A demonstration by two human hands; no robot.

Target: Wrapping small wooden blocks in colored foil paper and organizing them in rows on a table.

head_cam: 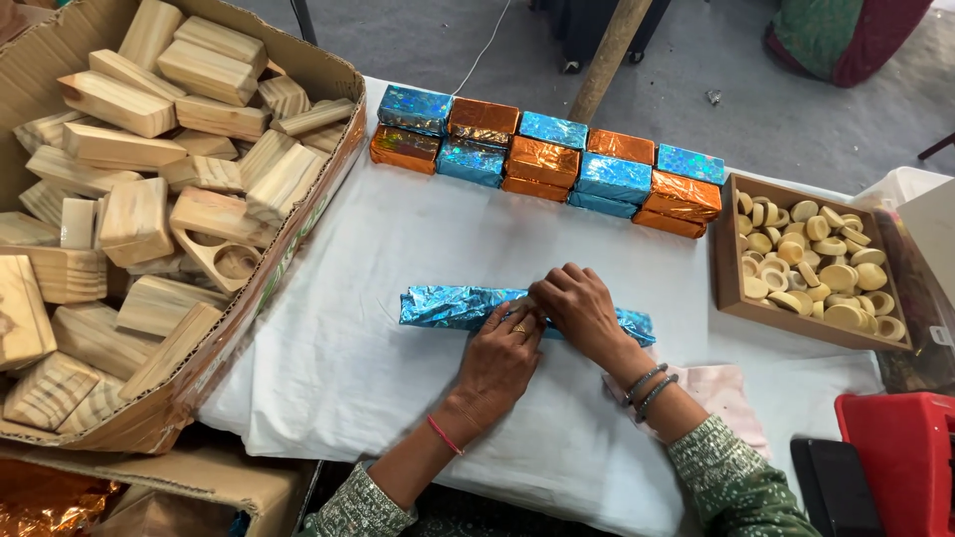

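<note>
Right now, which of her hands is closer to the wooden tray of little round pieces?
Right. The right hand lies on the blue foil bundle toward the tray; the left hand sits farther away.

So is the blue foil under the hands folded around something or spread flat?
Folded: the blue foil forms a long crinkled bundle on the white cloth, with the left hand and right hand pressing its middle.
</note>
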